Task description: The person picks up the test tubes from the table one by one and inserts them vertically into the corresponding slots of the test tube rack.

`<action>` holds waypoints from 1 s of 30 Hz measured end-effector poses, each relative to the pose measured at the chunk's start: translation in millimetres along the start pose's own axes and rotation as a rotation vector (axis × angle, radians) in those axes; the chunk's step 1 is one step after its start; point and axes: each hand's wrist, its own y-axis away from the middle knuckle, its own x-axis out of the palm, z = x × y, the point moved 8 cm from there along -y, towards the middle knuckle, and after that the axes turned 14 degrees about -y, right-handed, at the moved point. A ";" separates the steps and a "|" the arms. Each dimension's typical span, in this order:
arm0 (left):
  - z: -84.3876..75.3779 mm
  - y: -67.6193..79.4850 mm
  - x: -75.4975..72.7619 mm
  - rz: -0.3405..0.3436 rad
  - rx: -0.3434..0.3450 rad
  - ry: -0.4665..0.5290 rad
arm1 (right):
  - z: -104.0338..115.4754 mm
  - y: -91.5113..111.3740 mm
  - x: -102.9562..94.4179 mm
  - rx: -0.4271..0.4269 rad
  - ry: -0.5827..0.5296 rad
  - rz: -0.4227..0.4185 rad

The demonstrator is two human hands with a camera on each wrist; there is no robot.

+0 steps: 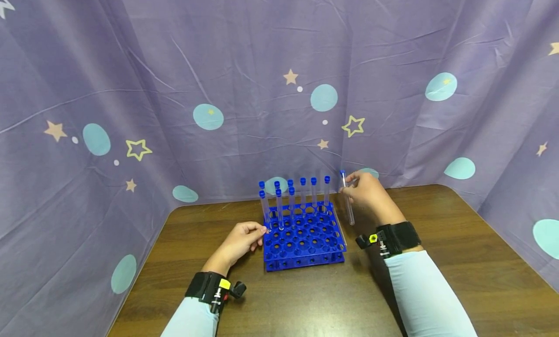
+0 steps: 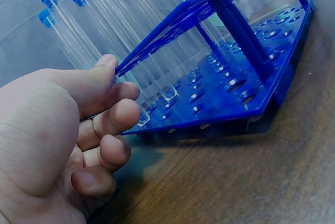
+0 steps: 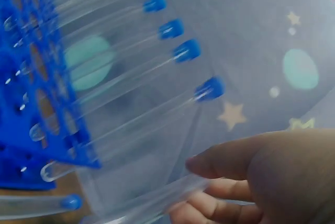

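A blue test tube rack (image 1: 305, 252) stands on the table, with several clear, blue-capped test tubes (image 1: 279, 208) upright in its back and left holes. My left hand (image 1: 244, 237) pinches the rack's left edge between thumb and index finger, the other fingers curled below, as the left wrist view shows. Right of the rack, my right hand (image 1: 364, 191) holds another capped test tube (image 1: 349, 210) near its upper part, slightly tilted, its rounded end downward. In the right wrist view this tube is blurred and partly cut off by the lower edge.
Low beside the rack in the right wrist view lies a clear tube with a blue end (image 3: 31, 207). A brown wooden table (image 1: 279, 308) bears everything. Behind it hangs a purple curtain (image 1: 262, 147) with stars and teal ovals, close to the table's back edge.
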 end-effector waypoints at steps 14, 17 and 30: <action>1.0 -0.5 0.2 -0.006 0.009 0.006 | 76.0 33.3 -19.6 -0.367 -0.070 -0.275; 1.9 0.1 0.2 -0.008 0.005 0.007 | 85.6 38.8 -15.9 -0.409 -0.094 -0.286; 1.4 0.2 0.5 -0.009 0.011 0.008 | 99.5 45.3 12.7 -0.526 -0.153 -0.234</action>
